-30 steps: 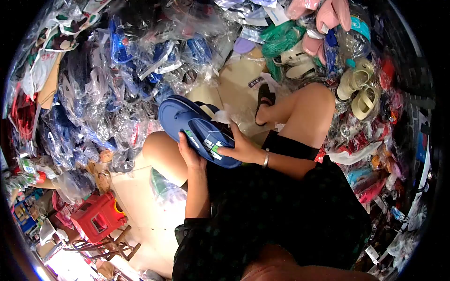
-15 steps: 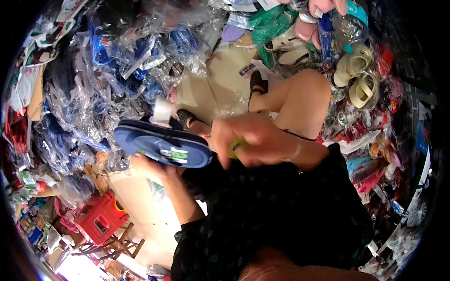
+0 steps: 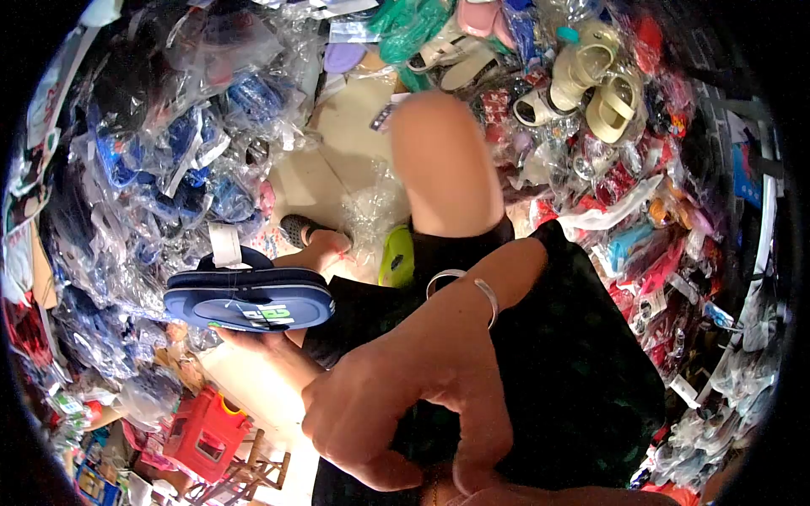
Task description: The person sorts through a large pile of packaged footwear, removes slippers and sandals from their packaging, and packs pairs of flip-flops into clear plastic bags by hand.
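Observation:
My left hand (image 3: 268, 347) is closed on a pair of navy slippers (image 3: 250, 304), gripping them from below. The nearer sole faces me and bears white and green lettering. A white tag (image 3: 225, 244) sticks up from them. My right hand (image 3: 413, 388), with a silver bangle at the wrist, is bent back near my chest and neck. Its thumb and fingers are apart, and I see nothing between them. A lime-green shoe-like piece (image 3: 396, 256) is partly hidden by my dark clothing, beside my raised knee (image 3: 443, 160).
Plastic-wrapped footwear (image 3: 181, 160) is heaped on the left. Cream clogs (image 3: 612, 110) and red wrapped items (image 3: 620, 181) are piled on the right. At lower left stand a red plastic stool (image 3: 207, 434) and a wooden folding frame (image 3: 261, 464). Pale floor (image 3: 325, 173) shows between the heaps.
My right hand has moved from near the slippers down toward my chest, uncovering the lime-green piece. The slippers have shifted left and slightly down in view. My knee appears more upright.

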The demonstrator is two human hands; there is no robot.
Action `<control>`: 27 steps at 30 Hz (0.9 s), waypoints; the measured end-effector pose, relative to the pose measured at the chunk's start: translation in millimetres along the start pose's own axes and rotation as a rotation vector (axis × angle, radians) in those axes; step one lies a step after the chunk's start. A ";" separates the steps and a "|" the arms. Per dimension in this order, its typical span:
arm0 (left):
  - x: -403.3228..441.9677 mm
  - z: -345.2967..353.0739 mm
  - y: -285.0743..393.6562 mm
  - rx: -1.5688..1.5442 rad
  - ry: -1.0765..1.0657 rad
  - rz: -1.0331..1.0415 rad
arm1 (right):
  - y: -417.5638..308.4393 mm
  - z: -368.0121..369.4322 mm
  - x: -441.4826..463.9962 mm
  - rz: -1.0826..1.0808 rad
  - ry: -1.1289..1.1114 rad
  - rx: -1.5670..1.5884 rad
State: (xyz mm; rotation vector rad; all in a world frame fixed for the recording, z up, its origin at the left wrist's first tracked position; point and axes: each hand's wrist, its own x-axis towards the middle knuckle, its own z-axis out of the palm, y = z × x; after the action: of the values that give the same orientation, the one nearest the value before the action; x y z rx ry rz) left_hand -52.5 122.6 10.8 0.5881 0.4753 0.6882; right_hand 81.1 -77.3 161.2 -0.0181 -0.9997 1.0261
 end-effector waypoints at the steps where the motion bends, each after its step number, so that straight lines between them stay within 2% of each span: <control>1: 1.7 -1.1 0.6 0.011 -0.004 -0.008 | -0.2 -0.4 -0.8 -0.029 -0.007 -0.005; 5: 6.1 -17.9 -2.2 -0.013 0.113 0.013 | -2.7 -5.2 -8.5 -0.112 -0.006 0.079; 7: 3.5 -17.4 0.2 0.041 0.165 0.048 | -13.2 -24.0 -18.8 0.023 0.125 -0.254; 8: 1.5 -7.6 2.7 0.103 0.199 0.085 | -19.2 -38.0 -30.4 0.128 0.183 -0.263; 10: 5.7 23.2 4.8 0.079 -0.041 -0.017 | -33.4 -76.2 -61.7 0.202 0.491 -0.565; 11: 10.0 28.0 8.5 0.145 0.048 -0.023 | -30.0 -100.1 -89.7 0.267 0.733 -0.656; 12: 14.2 32.8 12.2 0.210 0.137 -0.035 | -24.5 -125.5 -120.3 0.313 0.978 -0.690; 13: 16.2 33.2 7.1 0.066 0.149 -0.035 | -16.8 -153.4 -151.4 0.332 1.201 -0.691; 14: 18.5 40.6 7.3 0.228 0.042 -0.038 | -10.6 -178.8 -183.3 0.309 1.303 -0.634; 15: 19.2 39.7 3.9 0.164 -0.043 -0.046 | 0.3 -204.8 -219.4 0.286 1.401 -0.576; 17: 28.4 11.7 9.7 0.248 0.023 -0.057 | 31.8 -256.5 -302.2 0.607 1.398 -1.070; 18: 29.1 -11.9 13.4 0.231 0.088 -0.068 | 41.7 -279.3 -329.5 0.604 1.393 -1.063; 20: 37.1 -15.2 12.0 0.245 0.092 -0.077 | 54.7 -318.5 -362.2 0.870 1.320 -1.294; 21: 40.7 -11.6 11.1 0.225 0.104 -0.084 | 55.1 -335.7 -365.2 0.868 1.311 -1.286; 22: 44.4 -6.2 9.7 0.206 0.116 -0.090 | 55.9 -350.3 -363.9 1.065 1.231 -1.533; 25: 52.0 20.2 1.9 0.172 0.084 -0.084 | 56.9 -386.5 -356.4 1.318 1.046 -1.764; 27: 51.2 22.4 5.4 0.169 0.167 -0.046 | 70.0 -428.6 -369.0 1.248 0.957 -1.523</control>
State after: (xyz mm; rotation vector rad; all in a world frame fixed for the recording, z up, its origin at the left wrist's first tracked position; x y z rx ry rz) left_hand -7.1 154.3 19.9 0.6795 0.7057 0.6595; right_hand 280.6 -123.5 -370.6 -2.3724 -0.5456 0.8339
